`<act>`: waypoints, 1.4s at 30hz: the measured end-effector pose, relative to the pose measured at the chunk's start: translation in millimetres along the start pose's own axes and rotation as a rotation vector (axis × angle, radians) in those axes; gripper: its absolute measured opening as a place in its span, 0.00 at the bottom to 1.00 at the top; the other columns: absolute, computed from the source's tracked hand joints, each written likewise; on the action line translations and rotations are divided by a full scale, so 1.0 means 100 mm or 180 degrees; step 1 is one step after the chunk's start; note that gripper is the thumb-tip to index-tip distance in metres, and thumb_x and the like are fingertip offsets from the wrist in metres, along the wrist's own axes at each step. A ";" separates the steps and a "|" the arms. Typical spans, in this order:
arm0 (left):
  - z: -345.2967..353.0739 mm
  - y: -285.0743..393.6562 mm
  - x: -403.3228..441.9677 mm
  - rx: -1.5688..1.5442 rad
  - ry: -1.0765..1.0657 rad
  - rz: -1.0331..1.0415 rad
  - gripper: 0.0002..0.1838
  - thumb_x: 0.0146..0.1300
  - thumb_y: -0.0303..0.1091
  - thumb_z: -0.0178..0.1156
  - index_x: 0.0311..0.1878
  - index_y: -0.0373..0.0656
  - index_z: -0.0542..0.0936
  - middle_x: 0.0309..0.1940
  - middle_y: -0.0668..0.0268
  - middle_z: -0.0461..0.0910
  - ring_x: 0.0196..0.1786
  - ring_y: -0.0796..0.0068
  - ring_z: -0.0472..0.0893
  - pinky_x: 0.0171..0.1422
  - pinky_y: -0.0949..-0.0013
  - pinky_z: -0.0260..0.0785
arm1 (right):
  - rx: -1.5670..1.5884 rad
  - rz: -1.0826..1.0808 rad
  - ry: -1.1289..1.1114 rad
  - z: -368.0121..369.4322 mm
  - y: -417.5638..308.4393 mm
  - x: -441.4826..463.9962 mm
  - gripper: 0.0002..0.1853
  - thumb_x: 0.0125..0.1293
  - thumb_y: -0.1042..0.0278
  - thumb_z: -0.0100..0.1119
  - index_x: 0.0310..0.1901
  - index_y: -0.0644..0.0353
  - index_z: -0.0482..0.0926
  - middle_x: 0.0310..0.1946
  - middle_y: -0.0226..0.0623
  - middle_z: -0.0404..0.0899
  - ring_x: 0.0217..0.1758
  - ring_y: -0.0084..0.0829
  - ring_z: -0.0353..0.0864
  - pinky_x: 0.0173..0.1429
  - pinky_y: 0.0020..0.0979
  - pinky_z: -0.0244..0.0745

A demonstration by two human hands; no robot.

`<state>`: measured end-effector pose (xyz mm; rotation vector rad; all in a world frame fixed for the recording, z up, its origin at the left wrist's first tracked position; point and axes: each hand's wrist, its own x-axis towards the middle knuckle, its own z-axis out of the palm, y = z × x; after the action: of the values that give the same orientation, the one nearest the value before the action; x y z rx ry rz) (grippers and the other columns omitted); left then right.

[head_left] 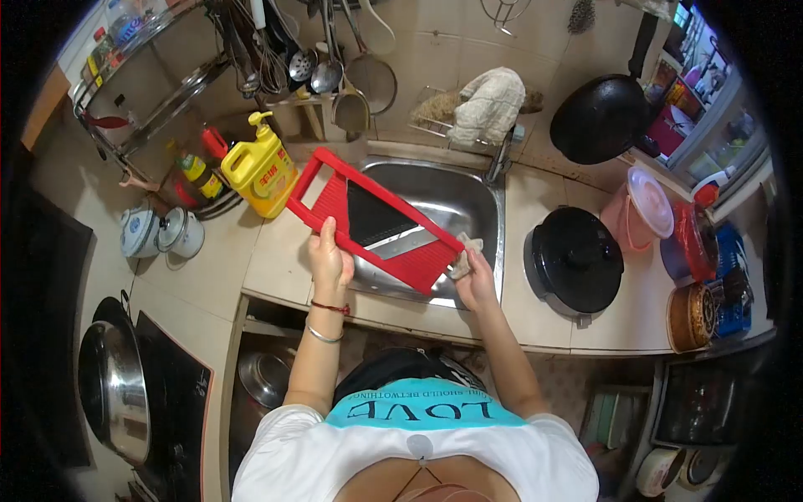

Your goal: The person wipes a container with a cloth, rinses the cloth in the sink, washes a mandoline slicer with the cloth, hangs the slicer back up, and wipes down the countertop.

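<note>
A red mandoline slicer (381, 188) with a black plate and a slanted metal blade is held up, tilted, over the front left of the steel sink (468, 192). My left hand (329, 255) grips its lower left edge, thumb on top. At the slicer's right end, my right hand (478, 280) is closed on a pale crumpled cloth (464, 255) that touches the red frame. The fingers under the slicer are hidden.
A yellow detergent jug (261, 171) stands left of the sink. On the right are a black lidded pot (577, 259) and a pink bucket (627, 217). A wok (600, 117) and several utensils (326, 75) hang on the wall. Another pan (117, 393) sits on the stove at left.
</note>
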<state>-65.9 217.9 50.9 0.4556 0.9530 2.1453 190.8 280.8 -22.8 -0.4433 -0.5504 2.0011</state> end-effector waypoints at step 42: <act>-0.77 -0.38 -0.26 -0.1204 -0.0162 -0.1968 0.22 0.61 0.49 0.56 0.49 0.41 0.77 0.47 0.57 0.81 0.52 0.62 0.79 0.62 0.53 0.67 | -0.1380 -0.0266 0.0877 -0.47 -0.10 0.47 0.15 0.66 0.71 0.55 0.52 0.62 0.70 0.42 0.33 0.78 0.42 0.26 0.79 0.48 0.29 0.76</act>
<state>-74.2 178.4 -28.6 0.0149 0.5406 1.6753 201.3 335.9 -60.4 -0.9286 -0.8144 1.6996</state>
